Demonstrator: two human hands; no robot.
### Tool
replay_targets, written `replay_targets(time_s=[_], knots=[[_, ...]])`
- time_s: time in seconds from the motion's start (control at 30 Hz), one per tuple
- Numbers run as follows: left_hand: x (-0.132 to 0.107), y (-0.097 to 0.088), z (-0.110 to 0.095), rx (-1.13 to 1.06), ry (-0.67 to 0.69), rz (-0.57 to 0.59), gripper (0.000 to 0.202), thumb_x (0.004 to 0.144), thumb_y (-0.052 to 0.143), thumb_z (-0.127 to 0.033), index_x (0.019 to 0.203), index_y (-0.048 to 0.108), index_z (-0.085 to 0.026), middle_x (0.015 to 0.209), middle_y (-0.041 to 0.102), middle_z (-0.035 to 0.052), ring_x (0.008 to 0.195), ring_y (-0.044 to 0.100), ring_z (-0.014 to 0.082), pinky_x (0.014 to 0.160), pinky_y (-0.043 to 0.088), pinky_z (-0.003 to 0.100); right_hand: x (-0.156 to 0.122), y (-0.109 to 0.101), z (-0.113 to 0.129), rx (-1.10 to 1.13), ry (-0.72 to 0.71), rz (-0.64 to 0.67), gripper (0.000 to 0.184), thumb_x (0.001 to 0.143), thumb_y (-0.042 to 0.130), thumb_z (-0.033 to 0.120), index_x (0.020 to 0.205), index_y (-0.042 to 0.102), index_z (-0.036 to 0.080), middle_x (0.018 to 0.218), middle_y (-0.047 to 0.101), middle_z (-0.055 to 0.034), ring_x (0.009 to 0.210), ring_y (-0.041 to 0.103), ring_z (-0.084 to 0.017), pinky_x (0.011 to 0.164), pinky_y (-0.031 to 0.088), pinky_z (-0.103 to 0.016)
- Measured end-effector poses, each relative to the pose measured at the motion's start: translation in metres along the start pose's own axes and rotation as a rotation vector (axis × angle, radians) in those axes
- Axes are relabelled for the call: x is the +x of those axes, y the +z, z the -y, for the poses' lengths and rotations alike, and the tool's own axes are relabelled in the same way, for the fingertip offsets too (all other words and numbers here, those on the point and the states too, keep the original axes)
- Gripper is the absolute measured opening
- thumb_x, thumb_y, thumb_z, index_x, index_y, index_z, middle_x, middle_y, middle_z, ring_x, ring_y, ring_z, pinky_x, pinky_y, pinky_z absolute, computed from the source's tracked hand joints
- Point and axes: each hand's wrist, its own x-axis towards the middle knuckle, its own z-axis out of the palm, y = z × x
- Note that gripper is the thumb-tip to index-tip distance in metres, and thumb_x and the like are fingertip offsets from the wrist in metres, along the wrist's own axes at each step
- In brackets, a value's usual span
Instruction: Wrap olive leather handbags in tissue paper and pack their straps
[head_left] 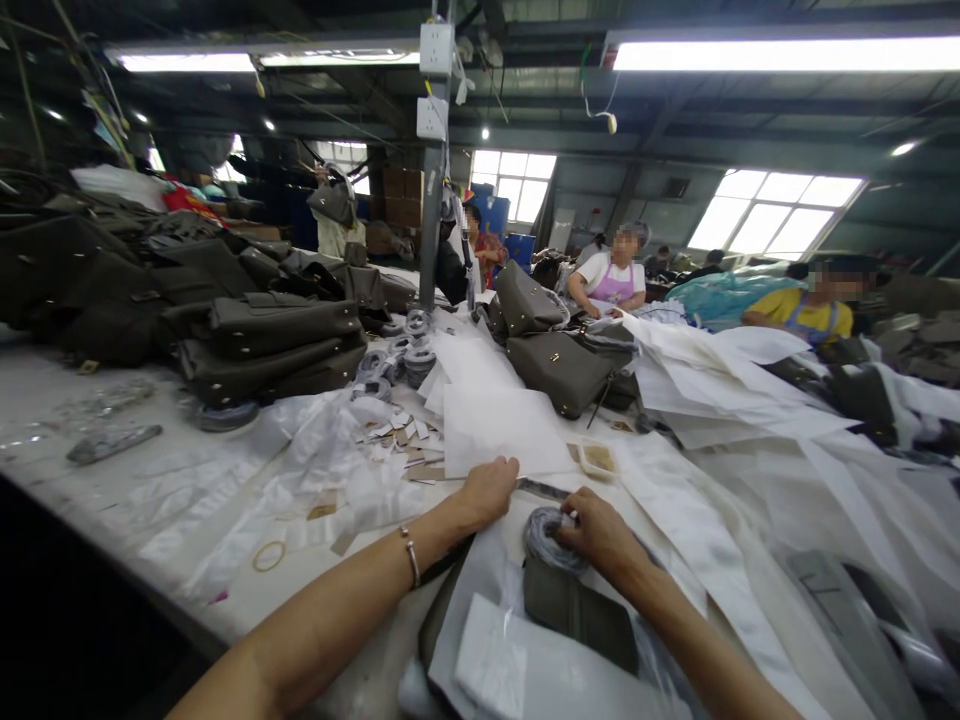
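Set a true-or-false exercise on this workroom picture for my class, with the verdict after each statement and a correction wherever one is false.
1. The right hand touches a grey coil. True.
2. A bracelet circles the right wrist. False: it is on the left wrist.
3. Dark bags are stacked left of the pole. True.
4. A yellow ring lies right of the right hand. False: it lies left of the left hand.
5. A person beyond the bags wears a purple apron. True.
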Motion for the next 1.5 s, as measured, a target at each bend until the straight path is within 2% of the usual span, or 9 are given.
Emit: replay_targets(time_s=[0.2, 0.43, 0.57, 0.67, 0.87, 1.0, 1.17, 1.37, 1.5], knots=[[-0.028, -0.009, 0.009, -0.031, 0.091, 0.080, 0.052, 0.078, 0.055, -0.014, 0.128, 0.053, -0.030, 0.118, 0.063, 0.0048, 0.107, 0.063, 0.0238, 0.093, 0.049, 0.034, 0.004, -0.001, 0.020, -0.046, -0.175, -0.068, 0.029, 0.075, 0.064, 0.014, 0.102, 0.073, 0.018, 0.136, 0.056, -0.0131, 0.129, 0.047, -0.030, 0.105, 0.034, -0.036], [-0.042, -0.017, 0.020, -0.081, 0.119, 0.100, 0.057, 0.073, 0.059, -0.017, 0.129, 0.056, -0.031, 0.122, 0.065, 0.0028, 0.110, 0.062, 0.0238, 0.092, 0.050, 0.032, 0.022, -0.001, 0.027, -0.011, -0.116, 0.067, 0.048, 0.072, 0.069, 0.025, 0.119, 0.064, 0.019, 0.106, 0.071, -0.0079, 0.096, 0.064, -0.025, 0.078, 0.042, -0.030], [-0.030, -0.018, 0.014, -0.084, 0.135, 0.068, 0.040, 0.084, 0.055, -0.030, 0.123, 0.062, -0.026, 0.122, 0.063, 0.0068, 0.110, 0.061, 0.0243, 0.092, 0.049, 0.032, 0.024, -0.001, 0.027, -0.032, -0.127, 0.083, 0.028, 0.074, 0.071, 0.032, 0.100, 0.072, 0.022, 0.099, 0.072, -0.0074, 0.096, 0.063, -0.025, 0.076, 0.040, -0.030], [-0.021, -0.012, 0.002, -0.070, 0.152, 0.060, 0.036, 0.087, 0.056, -0.042, 0.116, 0.065, -0.022, 0.113, 0.067, 0.0069, 0.106, 0.063, 0.0248, 0.091, 0.050, 0.033, 0.020, 0.003, 0.032, -0.031, -0.108, 0.053, 0.027, 0.079, 0.067, 0.034, 0.101, 0.072, 0.020, 0.101, 0.071, -0.0091, 0.096, 0.063, -0.024, 0.075, 0.039, -0.029], [-0.026, 0.005, -0.014, 0.020, 0.105, 0.032, 0.023, 0.084, 0.055, -0.018, 0.104, 0.066, -0.014, 0.106, 0.067, 0.0126, 0.103, 0.063, 0.0270, 0.088, 0.050, 0.035, 0.013, 0.001, 0.035, 0.035, -0.096, 0.106, 0.029, 0.073, 0.073, 0.039, 0.098, 0.075, 0.024, 0.100, 0.072, -0.0049, 0.092, 0.064, -0.021, 0.073, 0.041, -0.026], [-0.028, 0.007, -0.018, 0.057, 0.086, 0.041, 0.022, 0.089, 0.052, -0.018, 0.105, 0.066, -0.013, 0.106, 0.067, 0.0131, 0.102, 0.064, 0.0267, 0.088, 0.049, 0.036, 0.015, 0.001, 0.039, 0.064, -0.042, 0.098, 0.017, 0.072, 0.073, 0.034, 0.086, 0.078, 0.024, 0.089, 0.074, -0.0053, 0.088, 0.066, -0.022, 0.071, 0.042, -0.027], [-0.025, 0.007, -0.023, 0.087, 0.054, 0.047, 0.022, 0.093, 0.047, -0.018, 0.103, 0.066, -0.014, 0.103, 0.068, 0.0124, 0.101, 0.064, 0.0252, 0.088, 0.048, 0.034, 0.014, 0.012, 0.045, 0.125, -0.012, 0.007, 0.022, 0.071, 0.073, 0.026, 0.092, 0.077, 0.019, 0.100, 0.074, -0.0103, 0.098, 0.065, -0.025, 0.080, 0.045, -0.029], [-0.027, 0.003, -0.025, 0.104, 0.030, 0.014, 0.018, 0.090, 0.054, -0.023, 0.102, 0.066, -0.017, 0.106, 0.067, 0.0099, 0.101, 0.064, 0.0248, 0.083, 0.049, 0.032, 0.008, -0.026, -0.001, 0.253, 0.054, -0.091, 0.028, 0.088, 0.056, 0.032, 0.107, 0.074, 0.021, 0.099, 0.076, -0.0029, 0.089, 0.069, -0.017, 0.077, 0.048, -0.023], [-0.027, 0.005, -0.025, 0.100, 0.038, -0.002, 0.016, 0.089, 0.056, -0.022, 0.100, 0.066, -0.018, 0.106, 0.068, 0.0092, 0.102, 0.063, 0.0240, 0.083, 0.048, 0.031, -0.006, -0.056, -0.055, 0.152, 0.208, -0.152, 0.025, 0.088, 0.053, 0.030, 0.093, 0.075, 0.018, 0.089, 0.075, -0.0062, 0.084, 0.068, -0.020, 0.072, 0.046, -0.027]])
